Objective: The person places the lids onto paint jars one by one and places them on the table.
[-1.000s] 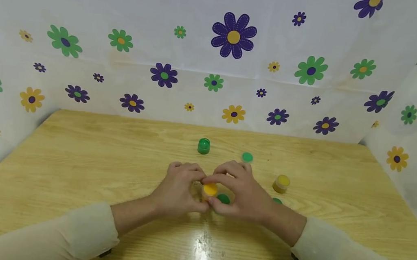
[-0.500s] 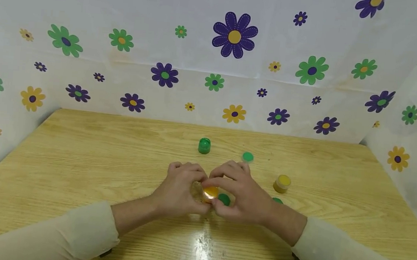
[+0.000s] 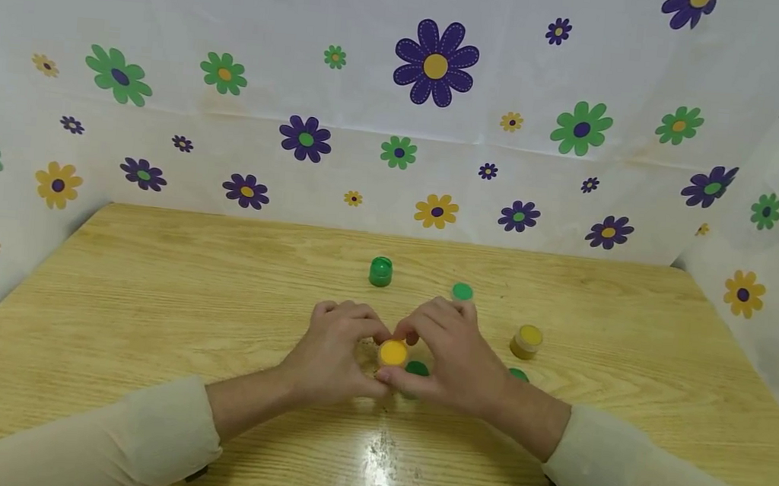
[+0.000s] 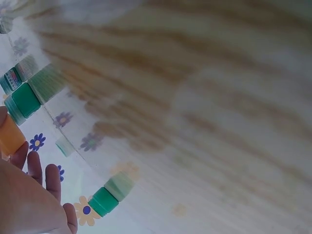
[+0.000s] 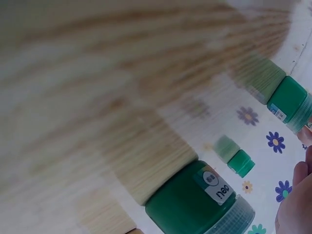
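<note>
Both hands meet around a small orange paint jar (image 3: 393,354) with a yellow-orange top, near the middle of the table. The left hand (image 3: 336,353) holds it from the left, its thumb in front and fingers behind; the left wrist view shows the orange jar (image 4: 10,137) at those fingers. From the right, the right hand (image 3: 452,358) pinches around its rim with thumb and index finger. Just right of the jar, partly behind the right thumb, is a dark green-topped jar (image 3: 417,369). The right wrist view catches only part of the right hand (image 5: 297,195).
A green jar (image 3: 381,273) stands farther back, with a light green-topped piece (image 3: 462,291) to its right. A mustard-topped jar (image 3: 526,342) is at the right. Another green top (image 3: 519,374) shows behind the right wrist. Flower-printed cloth (image 3: 345,102) borders the wooden table (image 3: 187,280).
The right index finger has drawn back from over the jar's top, and the thumb has shifted slightly left along its front. The jar tilted briefly and stands more level now. The left hand stays.
</note>
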The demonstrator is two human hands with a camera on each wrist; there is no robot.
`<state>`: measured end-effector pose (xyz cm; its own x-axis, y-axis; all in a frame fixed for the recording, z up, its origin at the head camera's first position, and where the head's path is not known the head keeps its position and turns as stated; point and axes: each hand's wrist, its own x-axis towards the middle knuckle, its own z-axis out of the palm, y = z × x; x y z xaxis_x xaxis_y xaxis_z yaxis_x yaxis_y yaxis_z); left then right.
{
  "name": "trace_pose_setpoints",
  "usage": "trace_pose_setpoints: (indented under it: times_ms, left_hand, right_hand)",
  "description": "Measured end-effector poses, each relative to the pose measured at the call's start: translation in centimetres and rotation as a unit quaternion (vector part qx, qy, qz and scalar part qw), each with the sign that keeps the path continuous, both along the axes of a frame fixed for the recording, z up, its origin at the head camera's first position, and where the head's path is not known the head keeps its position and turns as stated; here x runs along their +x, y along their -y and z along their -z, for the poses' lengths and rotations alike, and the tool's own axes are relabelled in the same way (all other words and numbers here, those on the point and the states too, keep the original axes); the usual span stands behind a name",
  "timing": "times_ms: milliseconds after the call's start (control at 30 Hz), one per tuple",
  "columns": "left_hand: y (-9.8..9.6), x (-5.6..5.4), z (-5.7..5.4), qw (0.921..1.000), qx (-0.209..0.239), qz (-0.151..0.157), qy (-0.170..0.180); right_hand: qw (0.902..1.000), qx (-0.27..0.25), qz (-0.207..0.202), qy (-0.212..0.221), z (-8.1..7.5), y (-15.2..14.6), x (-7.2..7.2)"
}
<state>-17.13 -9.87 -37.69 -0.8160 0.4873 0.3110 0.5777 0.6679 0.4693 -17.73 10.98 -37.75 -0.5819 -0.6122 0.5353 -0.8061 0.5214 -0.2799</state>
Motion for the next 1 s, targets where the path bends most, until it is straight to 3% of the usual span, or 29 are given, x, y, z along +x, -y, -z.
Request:
trace_pose_setpoints:
  times_ms: [67, 200, 367, 600, 833, 1000]
  left_hand:
    - [0.05, 0.01, 0.0, 1.0, -0.003, -0.002, 0.001]
    - [0.14, 0.04, 0.04, 1.0, -0.006, -0.004, -0.001]
    - [0.21, 0.06, 0.09, 0.9996, -0.014, -0.002, -0.026]
    - [0.17, 0.01, 0.16, 0.9985, -0.019, 0.002, -0.052]
    - [0.16, 0.03, 0.13, 0.9986, -0.023, -0.013, -0.045]
    - [0.13, 0.03, 0.17, 0.9988, -0.017, -0.009, -0.044]
  right_hand:
    - [1.0, -0.004, -0.002, 0.005, 0.02, -0.04, -0.01]
    - [0.9987, -0.016, -0.047, 0.005, 0.11, -0.19, -0.12]
    - [0.9963, -0.011, -0.08, -0.028, 0.25, -0.08, -0.26]
    - [0.997, -0.01, -0.067, -0.038, 0.21, 0.07, -0.3]
    - [0.9998, 0.016, -0.001, -0.014, -0.15, 0.24, 0.05]
    - [0.9998, 0.017, 0.006, -0.001, -0.19, 0.13, 0.13]
